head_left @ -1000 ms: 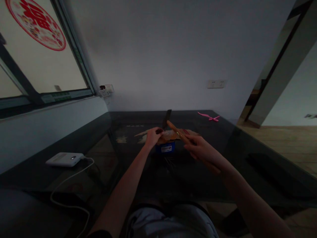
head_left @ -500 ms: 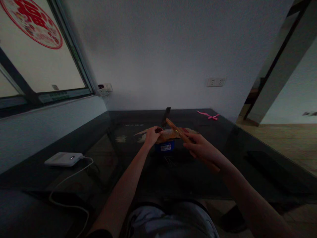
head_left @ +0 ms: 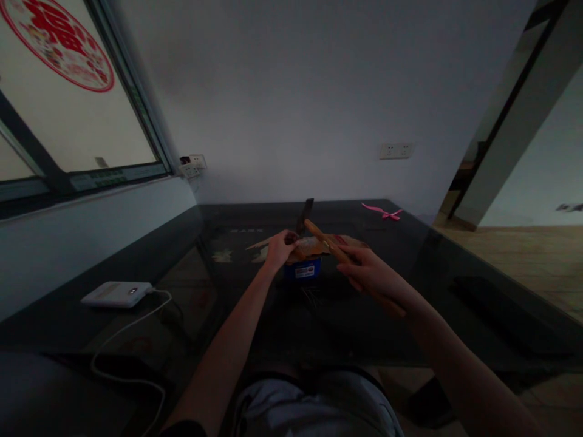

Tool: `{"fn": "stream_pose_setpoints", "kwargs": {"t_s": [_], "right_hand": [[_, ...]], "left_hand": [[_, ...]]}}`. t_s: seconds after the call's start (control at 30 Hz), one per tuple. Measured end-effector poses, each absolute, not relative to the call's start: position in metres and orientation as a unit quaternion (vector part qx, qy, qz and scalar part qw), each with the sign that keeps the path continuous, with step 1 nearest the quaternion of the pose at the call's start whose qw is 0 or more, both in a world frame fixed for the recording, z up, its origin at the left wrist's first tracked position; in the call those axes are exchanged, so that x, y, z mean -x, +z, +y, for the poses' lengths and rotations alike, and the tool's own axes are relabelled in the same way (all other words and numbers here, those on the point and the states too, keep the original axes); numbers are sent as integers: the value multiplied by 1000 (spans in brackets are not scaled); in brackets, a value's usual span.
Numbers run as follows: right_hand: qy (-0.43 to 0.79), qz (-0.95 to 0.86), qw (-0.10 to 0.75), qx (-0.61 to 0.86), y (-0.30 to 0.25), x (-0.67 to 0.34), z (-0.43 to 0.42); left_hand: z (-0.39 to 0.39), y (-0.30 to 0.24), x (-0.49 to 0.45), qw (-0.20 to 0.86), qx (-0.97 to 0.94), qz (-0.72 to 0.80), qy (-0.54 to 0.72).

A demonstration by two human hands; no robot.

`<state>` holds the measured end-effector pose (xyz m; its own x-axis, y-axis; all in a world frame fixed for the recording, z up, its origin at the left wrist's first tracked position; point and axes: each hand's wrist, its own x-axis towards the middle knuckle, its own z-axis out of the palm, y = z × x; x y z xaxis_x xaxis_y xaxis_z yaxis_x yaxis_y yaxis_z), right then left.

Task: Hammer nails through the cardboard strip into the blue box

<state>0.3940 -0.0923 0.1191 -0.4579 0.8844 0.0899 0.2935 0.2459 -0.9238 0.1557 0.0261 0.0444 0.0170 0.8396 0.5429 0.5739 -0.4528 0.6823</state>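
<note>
Negligible change over the last second; work in hand appears at the same stage. The hammer (head_left: 330,244) lies over the brown sheet (head_left: 311,244), its head at twelve o'clock of the blue container (head_left: 304,271); contents hidden. Right hand (head_left: 368,270), three o'clock, wraps the handle. Left hand (head_left: 279,249), ten o'clock, curls at the sheet; pinch unclear.

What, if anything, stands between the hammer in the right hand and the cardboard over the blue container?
Only the left hand is close, at the cardboard beside the hammer head. This angle doesn't show whether any of it lies beneath the head. Nothing else visible is in the way.
</note>
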Motion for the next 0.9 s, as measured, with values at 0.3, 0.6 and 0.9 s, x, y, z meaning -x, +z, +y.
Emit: {"fn": "stream_pose_setpoints", "kwargs": {"t_s": [0.3,0.6,0.9], "right_hand": [[479,-700,345,403,117,-395,-93],[465,-707,352,399,121,-388,-95],[468,-725,319,392,131,-372,-96]], "left_hand": [[15,54,-147,145,-703,477,507],[11,58,-138,131,-693,545,454],[8,61,-141,104,-676,580,443]]}}
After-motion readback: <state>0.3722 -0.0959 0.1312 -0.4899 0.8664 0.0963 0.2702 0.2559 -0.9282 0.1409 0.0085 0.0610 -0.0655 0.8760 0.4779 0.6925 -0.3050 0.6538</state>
